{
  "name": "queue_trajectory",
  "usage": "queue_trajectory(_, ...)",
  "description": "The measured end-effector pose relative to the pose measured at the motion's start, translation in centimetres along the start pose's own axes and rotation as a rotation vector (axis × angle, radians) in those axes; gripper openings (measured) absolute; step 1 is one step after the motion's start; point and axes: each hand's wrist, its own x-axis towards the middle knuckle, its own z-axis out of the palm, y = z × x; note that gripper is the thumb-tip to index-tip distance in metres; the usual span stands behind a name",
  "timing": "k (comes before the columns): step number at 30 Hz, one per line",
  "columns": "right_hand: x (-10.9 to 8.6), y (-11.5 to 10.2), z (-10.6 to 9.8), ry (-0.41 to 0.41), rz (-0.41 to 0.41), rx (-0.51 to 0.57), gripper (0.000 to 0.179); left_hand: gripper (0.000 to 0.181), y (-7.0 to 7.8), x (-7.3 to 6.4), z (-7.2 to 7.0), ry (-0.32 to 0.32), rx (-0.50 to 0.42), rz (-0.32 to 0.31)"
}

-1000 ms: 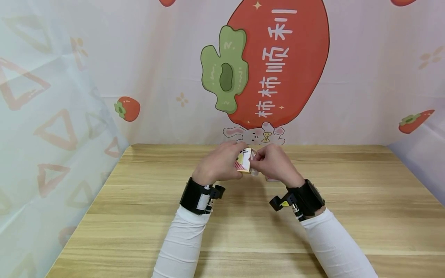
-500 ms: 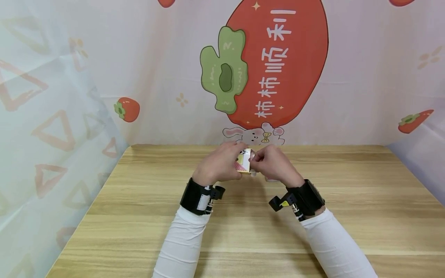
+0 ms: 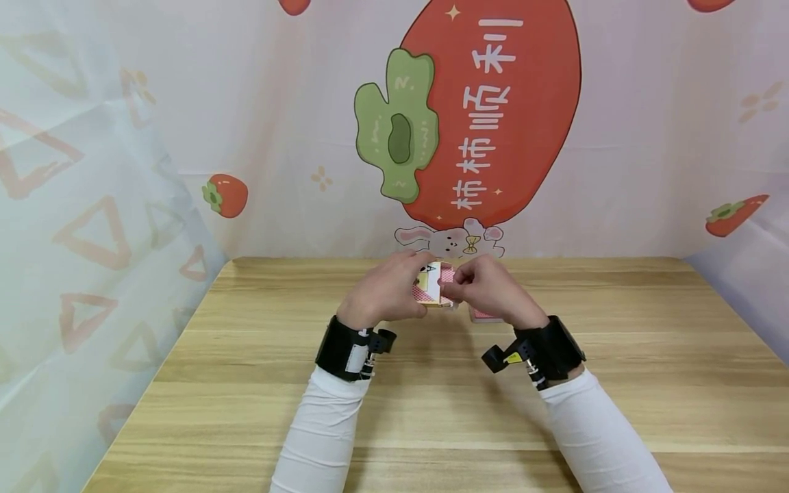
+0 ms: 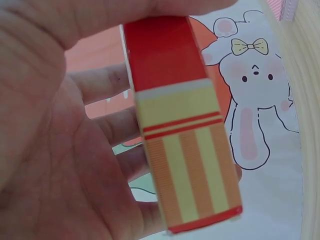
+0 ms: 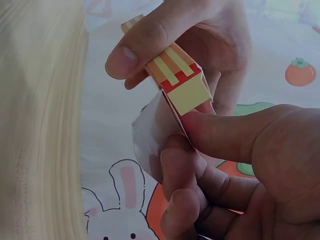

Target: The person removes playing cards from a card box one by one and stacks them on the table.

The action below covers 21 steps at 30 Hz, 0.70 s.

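My left hand (image 3: 385,291) grips a small card box (image 3: 427,286), its thumb along one narrow side. In the left wrist view that side of the box (image 4: 185,130) is red and cream with orange stripes. A pink-patterned playing card (image 3: 448,275) sticks out of the box's right end. My right hand (image 3: 490,291) pinches it between thumb and curled fingers. In the right wrist view the box's cream end (image 5: 189,95) faces the right thumb, and a whitish sheet (image 5: 152,132) hangs below it. The right fingers hide part of what they pinch.
On the wooden table (image 3: 246,383), partly behind the right hand, lies a pink-patterned deck of cards (image 3: 483,315). A printed cloth backdrop (image 3: 296,123) stands along the table's far edge, with another cloth (image 3: 92,205) on the left.
A pink-patterned card now shows between the box and the right hand. The right hand has shifted slightly right, and the left hand with the box slightly left.
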Motion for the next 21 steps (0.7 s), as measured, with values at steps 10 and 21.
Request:
queue_trajectory(10,-0.3,0.3,-1.3,-0.002,0.024,-0.004,0.035,0.077,-0.6,-0.3,-0.5,0.001,-0.039,-0.024)
queue_trajectory(21,-0.9,0.0,-2.6,0.079,0.029,-0.109,0.031,0.079,-1.0,-0.5,-0.8,-0.006,-0.045,-0.037)
